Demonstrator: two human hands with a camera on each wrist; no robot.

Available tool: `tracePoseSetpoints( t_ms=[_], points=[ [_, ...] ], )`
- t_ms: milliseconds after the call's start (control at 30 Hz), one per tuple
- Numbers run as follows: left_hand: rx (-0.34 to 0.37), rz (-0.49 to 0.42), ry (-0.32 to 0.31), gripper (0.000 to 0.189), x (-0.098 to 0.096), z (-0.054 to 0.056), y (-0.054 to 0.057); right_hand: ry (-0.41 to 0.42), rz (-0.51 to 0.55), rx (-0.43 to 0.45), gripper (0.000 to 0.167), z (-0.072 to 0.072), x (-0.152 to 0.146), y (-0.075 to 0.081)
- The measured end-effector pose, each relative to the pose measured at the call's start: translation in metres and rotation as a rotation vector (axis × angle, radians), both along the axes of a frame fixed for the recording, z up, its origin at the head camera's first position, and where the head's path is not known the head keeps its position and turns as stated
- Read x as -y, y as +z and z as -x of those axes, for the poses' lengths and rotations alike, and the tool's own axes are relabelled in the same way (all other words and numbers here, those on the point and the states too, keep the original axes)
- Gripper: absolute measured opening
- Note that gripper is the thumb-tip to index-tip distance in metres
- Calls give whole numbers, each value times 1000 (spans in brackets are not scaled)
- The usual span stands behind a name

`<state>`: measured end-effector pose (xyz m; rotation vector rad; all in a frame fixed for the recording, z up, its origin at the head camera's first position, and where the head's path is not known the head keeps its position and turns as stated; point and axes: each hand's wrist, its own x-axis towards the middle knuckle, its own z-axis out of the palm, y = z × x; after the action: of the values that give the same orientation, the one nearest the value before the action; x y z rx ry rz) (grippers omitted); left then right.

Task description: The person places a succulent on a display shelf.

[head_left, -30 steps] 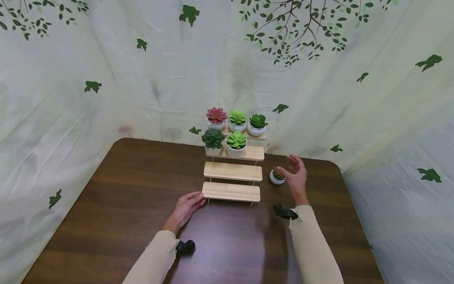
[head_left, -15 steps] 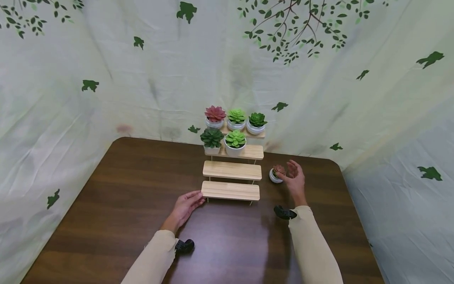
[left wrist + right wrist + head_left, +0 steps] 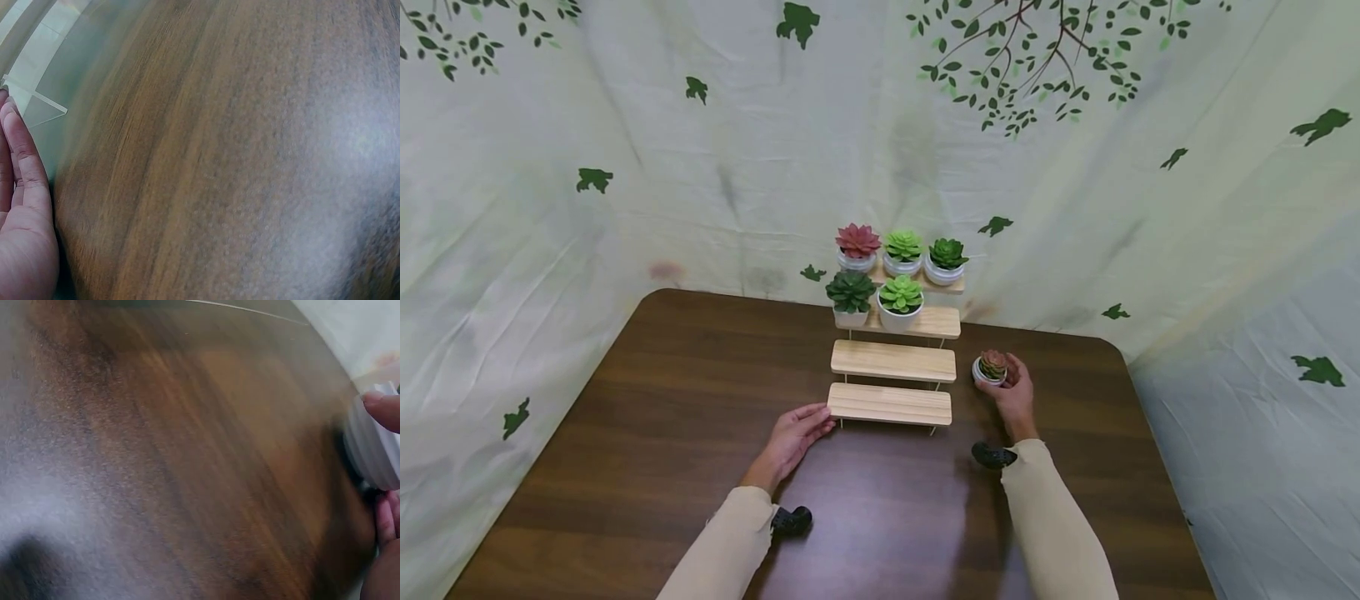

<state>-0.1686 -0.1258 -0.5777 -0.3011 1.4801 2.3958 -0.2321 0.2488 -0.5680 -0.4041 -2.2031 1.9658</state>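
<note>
My right hand (image 3: 1017,397) grips a small potted succulent (image 3: 992,367) with reddish-brown and green leaves, to the right of a wooden tiered stand (image 3: 891,403). In the right wrist view, the thumb lies on the side of its ribbed white pot (image 3: 372,447) and other fingers are below. My left hand (image 3: 792,442) holds the left front corner of the stand's lowest shelf, one fingertip at the top and others beneath. The left wrist view has those fingers (image 3: 28,159) beside the stand's thin leg (image 3: 51,103). The two lower shelves carry nothing.
On the top shelf stand a red succulent (image 3: 857,242), a light green one (image 3: 902,246) and a dark green one (image 3: 947,254). Below them sit a deep green succulent (image 3: 850,293) and a bright green one (image 3: 900,295). A leaf-print curtain (image 3: 737,167) hangs behind the brown table (image 3: 685,375).
My right hand has come down from above the reddish-brown succulent and closed round its pot, which has shifted slightly right. The left hand stays at the stand's corner.
</note>
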Motion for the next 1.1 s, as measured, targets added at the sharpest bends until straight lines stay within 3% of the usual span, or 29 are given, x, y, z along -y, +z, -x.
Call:
tracePoseSetpoints(
  t_ms=[233, 600, 833, 1100],
  points=[
    [-6, -8, -7, 16, 1, 0, 0, -3, -71, 23, 69, -1, 1, -7],
    [-3, -7, -1, 13, 1, 1, -2, -24, -117, 20, 67, -2, 0, -9],
    [1, -11, 9, 15, 0, 0, -1, -7, -54, 17, 67, -5, 0, 7],
    [-5, -15, 5, 15, 0, 0, -1, 14, -59, -38, 66, -8, 3, 35]
  ],
)
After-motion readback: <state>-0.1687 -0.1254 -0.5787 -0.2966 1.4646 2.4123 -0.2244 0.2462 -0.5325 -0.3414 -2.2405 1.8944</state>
